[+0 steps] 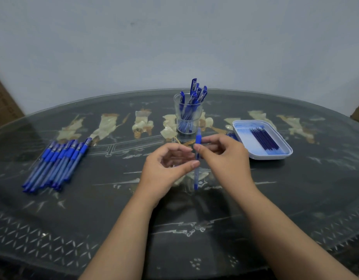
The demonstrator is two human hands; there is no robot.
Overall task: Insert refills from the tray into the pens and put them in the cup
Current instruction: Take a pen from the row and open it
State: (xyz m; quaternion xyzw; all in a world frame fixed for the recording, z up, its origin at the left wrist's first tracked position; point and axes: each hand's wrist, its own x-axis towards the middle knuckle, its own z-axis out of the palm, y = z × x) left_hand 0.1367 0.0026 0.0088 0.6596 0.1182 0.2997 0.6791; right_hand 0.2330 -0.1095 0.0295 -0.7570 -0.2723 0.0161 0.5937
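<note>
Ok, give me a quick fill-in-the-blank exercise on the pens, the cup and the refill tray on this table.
1. The left hand and right hand together hold one blue ____.
2. The dark refills lie in the white tray on the person's ____ side.
3. The row of loose pens lies on the person's ____ side.
4. Several capped pens stand in the clear ____.

Missing words: pen; right; left; cup.

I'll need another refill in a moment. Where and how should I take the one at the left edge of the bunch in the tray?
Pinch the leftmost refill near its middle, coming from above on its left. It lies flat, packed against its neighbours, but the tray floor is bare on that side, so a fingertip should probably fit there.
</note>
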